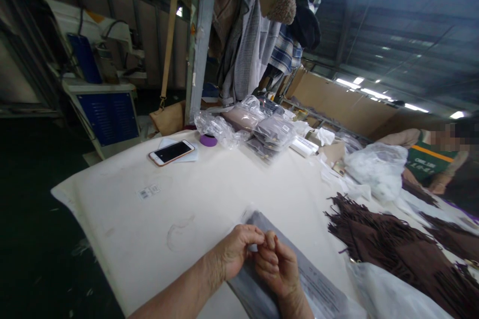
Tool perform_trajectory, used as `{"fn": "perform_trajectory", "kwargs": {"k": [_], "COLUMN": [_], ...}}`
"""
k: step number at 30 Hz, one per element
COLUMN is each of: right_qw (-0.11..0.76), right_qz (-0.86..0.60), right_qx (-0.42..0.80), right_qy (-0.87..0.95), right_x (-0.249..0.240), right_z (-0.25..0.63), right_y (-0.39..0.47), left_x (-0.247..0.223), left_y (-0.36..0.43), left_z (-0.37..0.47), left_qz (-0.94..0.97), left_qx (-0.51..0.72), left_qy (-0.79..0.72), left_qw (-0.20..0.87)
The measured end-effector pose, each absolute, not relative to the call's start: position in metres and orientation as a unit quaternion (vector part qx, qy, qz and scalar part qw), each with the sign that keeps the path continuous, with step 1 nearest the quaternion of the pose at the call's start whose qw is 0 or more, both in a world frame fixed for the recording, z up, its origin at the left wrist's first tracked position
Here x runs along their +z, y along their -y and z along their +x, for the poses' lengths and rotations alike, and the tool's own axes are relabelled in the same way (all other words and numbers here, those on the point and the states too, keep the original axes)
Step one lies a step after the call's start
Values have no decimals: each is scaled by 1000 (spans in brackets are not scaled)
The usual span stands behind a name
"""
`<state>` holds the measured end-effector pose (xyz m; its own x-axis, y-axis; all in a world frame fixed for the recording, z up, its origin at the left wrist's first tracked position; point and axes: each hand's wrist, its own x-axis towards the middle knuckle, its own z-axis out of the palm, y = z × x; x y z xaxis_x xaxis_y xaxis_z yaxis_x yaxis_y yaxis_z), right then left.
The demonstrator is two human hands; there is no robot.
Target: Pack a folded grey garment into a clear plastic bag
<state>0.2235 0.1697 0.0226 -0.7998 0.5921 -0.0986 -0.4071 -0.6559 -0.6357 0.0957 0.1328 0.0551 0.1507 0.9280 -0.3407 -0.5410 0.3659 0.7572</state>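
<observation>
Both hands meet fingertip to fingertip over a grey item in a clear plastic bag (pixel 312 274), which lies on the white-covered table at the bottom centre. My left hand (pixel 239 249) is closed, thumb and forefinger pinched together. Touching it, my right hand (pixel 275 264) has its fingers curled in and is closed too. What lies between the fingertips, if anything, is too small to make out. Printed lettering shows on the bag right of my right hand. The forearms hide part of the bag.
A phone (pixel 172 152) rests on papers beside a purple tape roll (pixel 208 140). Bagged folded items (pixel 275 132) are stacked farther back. Dark brown fringed pieces (pixel 389 244) spread along the right, near a plastic bag (pixel 377 167). A person in a green apron (pixel 430 162) is at the far right.
</observation>
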Motion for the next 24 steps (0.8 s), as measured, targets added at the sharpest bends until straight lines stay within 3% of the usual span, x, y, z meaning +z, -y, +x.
{"fn": "perform_trajectory", "kwargs": {"k": [4, 8, 17, 24], "right_qw": [276, 246, 31, -87], "right_qz": [-211, -308, -464, -488], "right_qx": [868, 805, 512, 342], "right_qy": [355, 443, 722, 798], "right_x": [24, 27, 63, 71], "right_z": [223, 226, 224, 206], "right_y": [-172, -179, -215, -217], "left_x": [55, 52, 33, 27], "left_y": [-134, -135, -139, -148], "left_z": [89, 75, 87, 92], "left_qz": [287, 367, 490, 513], "left_qx": [506, 493, 336, 238], "left_qy": [-433, -530, -726, -770], "left_qw": [688, 584, 345, 295]}}
